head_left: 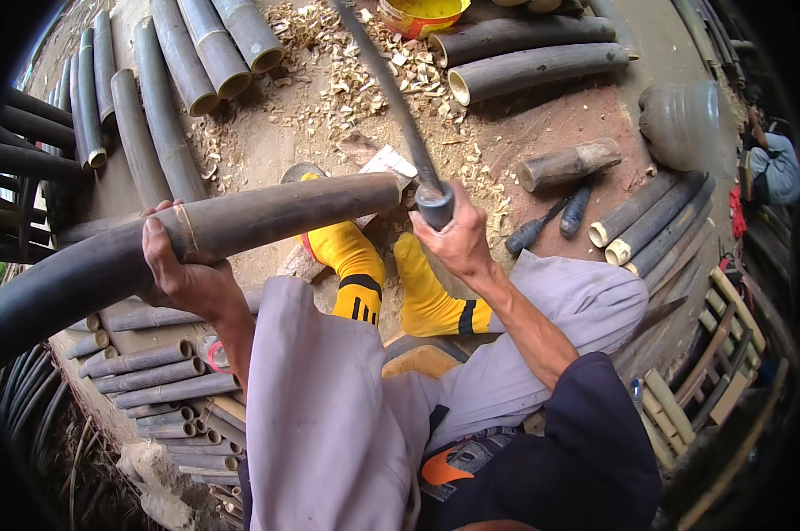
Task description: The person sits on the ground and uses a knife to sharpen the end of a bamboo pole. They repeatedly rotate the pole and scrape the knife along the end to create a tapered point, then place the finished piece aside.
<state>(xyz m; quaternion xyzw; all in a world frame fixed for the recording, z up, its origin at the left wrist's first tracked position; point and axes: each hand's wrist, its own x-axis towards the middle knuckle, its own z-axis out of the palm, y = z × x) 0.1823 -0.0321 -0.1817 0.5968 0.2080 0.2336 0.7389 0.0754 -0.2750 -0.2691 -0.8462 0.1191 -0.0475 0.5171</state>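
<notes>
A thick dark bamboo pole slants across my lap side, from the left edge to above my feet. My left hand is wrapped round its middle. In my right hand is the dark handle of a machete, its long blade pointing up and away. The handle is close to the pole's far end, and I cannot tell whether the blade touches it. Beside that end is a pale chopped piece of wood. My feet, in yellow socks, are just below the pole.
Pale shavings cover the ground ahead. Cut bamboo lengths lie far left, near left and right. A short log, two dark-handled tools, a plastic jug and a yellow-red bucket stand around. Another person is far right.
</notes>
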